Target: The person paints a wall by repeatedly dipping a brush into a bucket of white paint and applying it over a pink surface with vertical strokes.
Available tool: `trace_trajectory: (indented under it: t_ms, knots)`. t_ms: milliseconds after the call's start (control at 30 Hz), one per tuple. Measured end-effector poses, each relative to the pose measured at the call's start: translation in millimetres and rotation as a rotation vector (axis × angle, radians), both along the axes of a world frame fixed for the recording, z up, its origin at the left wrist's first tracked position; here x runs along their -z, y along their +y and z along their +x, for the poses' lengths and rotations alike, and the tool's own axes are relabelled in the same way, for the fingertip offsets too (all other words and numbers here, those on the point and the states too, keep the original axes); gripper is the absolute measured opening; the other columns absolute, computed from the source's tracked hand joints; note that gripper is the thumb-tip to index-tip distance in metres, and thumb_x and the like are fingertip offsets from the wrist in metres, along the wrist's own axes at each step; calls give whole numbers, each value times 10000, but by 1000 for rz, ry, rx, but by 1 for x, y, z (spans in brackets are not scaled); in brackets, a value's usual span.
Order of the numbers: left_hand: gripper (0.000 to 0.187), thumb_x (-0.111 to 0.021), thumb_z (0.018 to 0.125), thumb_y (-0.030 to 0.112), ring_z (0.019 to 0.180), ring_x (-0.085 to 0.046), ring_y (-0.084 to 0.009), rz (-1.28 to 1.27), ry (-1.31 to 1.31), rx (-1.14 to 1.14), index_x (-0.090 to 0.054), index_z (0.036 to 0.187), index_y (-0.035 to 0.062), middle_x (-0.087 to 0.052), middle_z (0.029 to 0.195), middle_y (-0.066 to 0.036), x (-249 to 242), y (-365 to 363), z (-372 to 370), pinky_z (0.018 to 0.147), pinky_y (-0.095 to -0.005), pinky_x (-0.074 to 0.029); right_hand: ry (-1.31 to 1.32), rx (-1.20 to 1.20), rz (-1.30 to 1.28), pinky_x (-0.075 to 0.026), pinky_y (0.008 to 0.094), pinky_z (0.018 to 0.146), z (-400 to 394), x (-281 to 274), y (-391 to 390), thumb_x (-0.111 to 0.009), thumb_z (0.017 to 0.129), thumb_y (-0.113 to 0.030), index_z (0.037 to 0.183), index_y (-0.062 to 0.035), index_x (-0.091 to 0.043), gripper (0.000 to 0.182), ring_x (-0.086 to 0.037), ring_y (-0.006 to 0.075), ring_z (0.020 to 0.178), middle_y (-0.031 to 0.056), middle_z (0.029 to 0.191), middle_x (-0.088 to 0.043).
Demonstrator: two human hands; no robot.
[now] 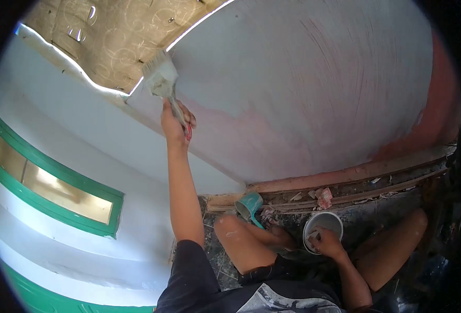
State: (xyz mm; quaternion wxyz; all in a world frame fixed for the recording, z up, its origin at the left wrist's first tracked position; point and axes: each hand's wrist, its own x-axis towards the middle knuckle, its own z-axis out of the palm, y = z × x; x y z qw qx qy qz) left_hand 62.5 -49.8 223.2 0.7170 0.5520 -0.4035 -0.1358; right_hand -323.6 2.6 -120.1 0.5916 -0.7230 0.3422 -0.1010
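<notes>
My left hand [177,121] is raised toward the upper wall, wrapped around the handle of a wide paintbrush [161,78]. Pale paint coats the brush head, and its bristles point up at the wall's top corner, beside the patterned ceiling sheet. Low down between my knees, a white bucket [337,224] stands near the foot of the wall. My right hand [325,243] is closed at its near rim, with the fingers bent into the mouth. Pale wet material shows by those fingertips; the bucket's bottom is hidden.
The wall [303,94] ahead has whitish paint over pink. A teal dipper [249,204] lies by my left knee. Wooden strips [355,175] and debris run along the wall's foot. A green-framed window [58,182] is on the left wall, and a patterned sheet [110,41] hangs overhead.
</notes>
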Motion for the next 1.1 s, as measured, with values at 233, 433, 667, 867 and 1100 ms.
trace_trajectory:
  t_ms: [233,433,667,867,1100]
  knots:
    - [516,-367,973,581,294,-388,-151,240,332,-66,-442,753,120,-393,447,-25,190,-1,10,262,-276,-295,26,-20,-110,-510,456,718,-1,-11,3,-660,833,-303,1029,-43,-652,326,-656,381,730,190,726,-665]
    - [421,-396,989,503,377,-417,-144,99,454,-157,-493,818,130,-460,540,-8,176,40,-12,341,-291,-348,-33,-35,-133,-506,474,723,-8,13,6,-669,827,-320,1032,-60,-645,332,-655,382,762,183,732,-664]
    - [466,-346,1006,493,350,-395,-140,73,179,-90,-458,751,119,-416,487,-13,-10,13,58,341,-279,-332,58,-77,-117,-498,477,717,-1,-19,6,-667,834,-306,1041,-62,-639,321,-650,378,764,192,763,-664]
    - [536,-345,987,565,308,-391,-168,228,276,-4,-457,733,106,-403,449,-32,166,28,46,311,-291,-333,66,-72,-208,-494,487,735,-10,-20,13,-662,835,-315,1052,-72,-626,328,-646,390,805,189,798,-665]
    - [442,-412,989,483,355,-429,-148,155,636,-255,-490,761,112,-447,488,-20,179,66,-8,300,-263,-302,101,-112,-169,-492,502,736,-15,-24,13,-664,833,-318,1040,-72,-625,324,-644,397,811,197,795,-662]
